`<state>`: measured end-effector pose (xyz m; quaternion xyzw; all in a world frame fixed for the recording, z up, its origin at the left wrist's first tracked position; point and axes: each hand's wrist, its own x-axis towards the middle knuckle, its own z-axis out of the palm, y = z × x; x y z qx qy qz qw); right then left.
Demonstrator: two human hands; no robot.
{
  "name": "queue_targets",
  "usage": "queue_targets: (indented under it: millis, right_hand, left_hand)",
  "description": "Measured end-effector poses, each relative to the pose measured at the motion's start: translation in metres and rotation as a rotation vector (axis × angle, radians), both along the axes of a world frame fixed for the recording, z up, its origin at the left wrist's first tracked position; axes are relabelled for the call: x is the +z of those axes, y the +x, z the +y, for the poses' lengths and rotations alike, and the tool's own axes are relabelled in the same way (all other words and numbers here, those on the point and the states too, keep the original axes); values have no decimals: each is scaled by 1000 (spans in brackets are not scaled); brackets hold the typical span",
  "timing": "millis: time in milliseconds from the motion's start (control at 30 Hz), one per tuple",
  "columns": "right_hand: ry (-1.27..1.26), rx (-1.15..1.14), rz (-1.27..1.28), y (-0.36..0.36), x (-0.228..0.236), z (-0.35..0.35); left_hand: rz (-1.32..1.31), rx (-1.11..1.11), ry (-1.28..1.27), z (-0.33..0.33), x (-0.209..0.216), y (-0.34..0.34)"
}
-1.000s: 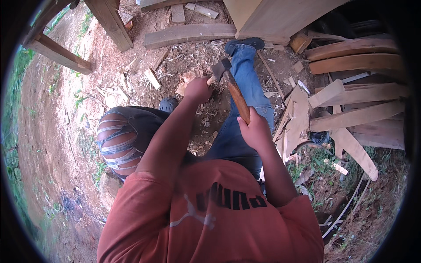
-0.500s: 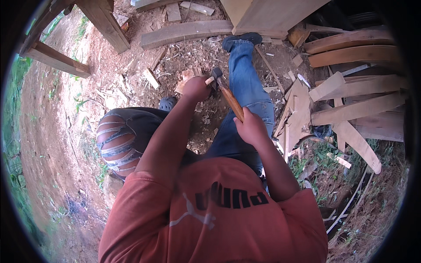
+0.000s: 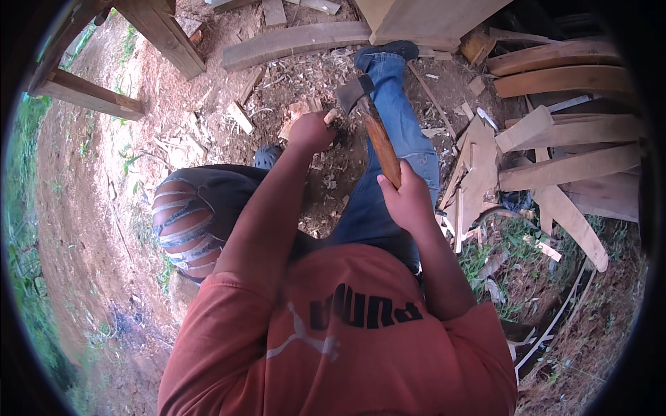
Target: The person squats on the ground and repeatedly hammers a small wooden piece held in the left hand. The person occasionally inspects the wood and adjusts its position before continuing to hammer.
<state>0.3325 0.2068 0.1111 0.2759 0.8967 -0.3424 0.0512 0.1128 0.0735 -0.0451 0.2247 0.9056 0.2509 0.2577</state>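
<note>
My right hand (image 3: 408,197) is closed round the lower end of a hatchet's (image 3: 381,144) wooden handle. The dark, broad hatchet head is raised, up and to the right of my left hand, with a gap between them. My left hand (image 3: 310,132) is closed on a small pale stick of wood (image 3: 331,116), whose tip shows beyond the fingers; its lower part is hidden. Just behind that hand lies a pale, chipped piece of wood (image 3: 300,108) on the ground. My legs in torn and blue jeans spread to either side of the work.
Wood chips litter the dirt around my feet. A curved plank (image 3: 298,47) lies across the far side, near a big pale wooden panel (image 3: 430,21). Curved boards (image 3: 569,170) are piled at the right. Timber legs (image 3: 166,41) stand at the far left.
My right hand has lifted the hatchet away from the stick, so its head now sits higher and further right. The left hand has stayed almost in place.
</note>
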Motion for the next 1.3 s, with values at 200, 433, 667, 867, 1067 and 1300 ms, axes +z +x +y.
queue_targets:
  millis: [200,433,667,867,1067,1300]
  right_hand:
    - [-33,39,36,-7,-7,-8]
    - [-20,39,49,-14,-11,-9]
    - [27,81,-35,-15,-1,-12]
    - [116,102,55,-12,-6,-10]
    - [144,121,56,-12,-1,-9]
    - [144,122,6,-12,2,-10]
  left_hand:
    - [0,49,68,-7,-3,-4]
    - [-23,100,24,-3,-6,-5]
    - [-38,90,-17,-3,-13,-6]
    - [-38,64,-37,-3,-1,-4]
    - [-40,36,-49,-3,0,-4]
    - [-41,39,-26,-4,8,-2]
